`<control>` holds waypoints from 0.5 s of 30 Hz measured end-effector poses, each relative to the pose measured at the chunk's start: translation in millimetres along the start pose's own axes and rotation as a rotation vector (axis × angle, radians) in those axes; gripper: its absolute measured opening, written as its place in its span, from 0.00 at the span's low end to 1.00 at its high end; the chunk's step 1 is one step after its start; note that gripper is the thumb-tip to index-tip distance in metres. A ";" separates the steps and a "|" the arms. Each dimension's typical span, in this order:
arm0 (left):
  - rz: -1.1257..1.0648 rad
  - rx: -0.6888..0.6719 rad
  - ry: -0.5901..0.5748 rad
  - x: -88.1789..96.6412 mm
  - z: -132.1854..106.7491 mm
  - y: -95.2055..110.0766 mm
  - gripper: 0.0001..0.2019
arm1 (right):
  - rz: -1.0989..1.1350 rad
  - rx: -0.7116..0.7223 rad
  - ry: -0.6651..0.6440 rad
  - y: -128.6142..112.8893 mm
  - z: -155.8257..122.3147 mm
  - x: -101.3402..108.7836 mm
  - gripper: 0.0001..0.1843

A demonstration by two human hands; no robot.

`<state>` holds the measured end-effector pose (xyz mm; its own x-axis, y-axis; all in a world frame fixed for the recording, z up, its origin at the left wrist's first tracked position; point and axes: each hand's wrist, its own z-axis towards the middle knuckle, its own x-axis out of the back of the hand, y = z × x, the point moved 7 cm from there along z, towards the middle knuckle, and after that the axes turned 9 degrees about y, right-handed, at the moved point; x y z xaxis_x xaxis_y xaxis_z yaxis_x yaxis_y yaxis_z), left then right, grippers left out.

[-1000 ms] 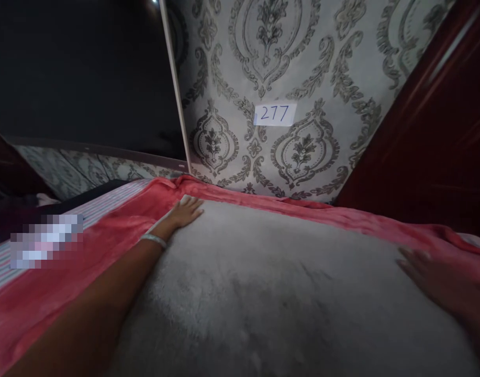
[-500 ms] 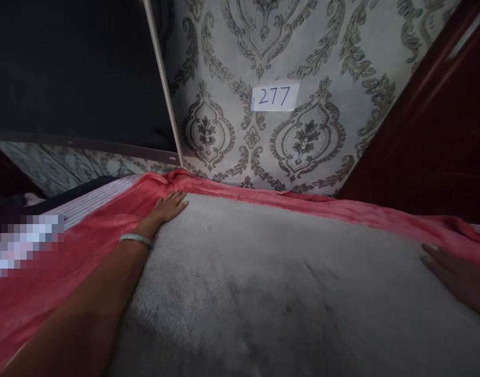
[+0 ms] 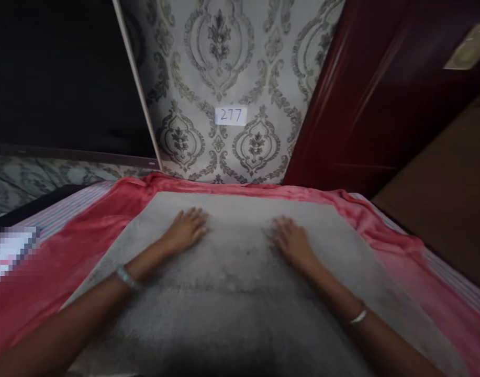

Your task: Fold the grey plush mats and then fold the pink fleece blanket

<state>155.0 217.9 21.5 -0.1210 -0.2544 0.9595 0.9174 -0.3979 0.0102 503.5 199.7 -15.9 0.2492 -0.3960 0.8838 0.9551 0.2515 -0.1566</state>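
A large, pale grey, short-pile cloth (image 3: 232, 309) with darker smudged patches is lying spread out across a rumpled red plush blanket (image 3: 80, 225), which is showing along its far edge and on both sides. The left hand (image 3: 185, 230) is extending palm down over the far left part of the grey cloth, its fingers opening slightly apart and pinching nothing; a pale bracelet (image 3: 127, 277) is encircling that wrist. The right hand (image 3: 294, 243) is lying palm down over the far right part of the same cloth, its fingers loosely spreading and holding nothing; a narrow silvery bangle (image 3: 358, 316) is circling its wrist. Both hands are pointing toward the far edge, well apart from each other, with bare cloth running between them. Blur is softening the fingertips, so how firmly they are pressing cannot be told. Beneath the blanket, a striped sheet (image 3: 73, 209) is showing at the left and right borders. Behind, a grey damask-patterned wall (image 3: 220, 78) is bearing a white paper label (image 3: 231, 116) reading "277", with a black flat screen (image 3: 63, 78) standing to its left and a glossy dark red panel (image 3: 353, 104) rising to its right.
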 end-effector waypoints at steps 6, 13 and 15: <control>-0.119 -0.235 0.020 -32.6 -72.6 90.0 0.28 | 0.132 0.290 -0.203 -131.2 -60.5 -8.3 0.32; 0.047 0.016 -0.049 -12.6 -107.1 2.7 0.31 | -0.076 -0.111 -0.204 13.0 -79.1 24.3 0.33; 0.126 0.148 -0.005 -3.5 -144.8 -58.7 0.32 | -0.159 -0.329 -0.137 87.2 -112.2 48.1 0.33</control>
<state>46.7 114.5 -23.2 -0.0004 -0.2889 0.9574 0.9708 -0.2297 -0.0689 616.7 103.5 -36.5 0.0913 -0.2803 0.9556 0.9860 -0.1091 -0.1263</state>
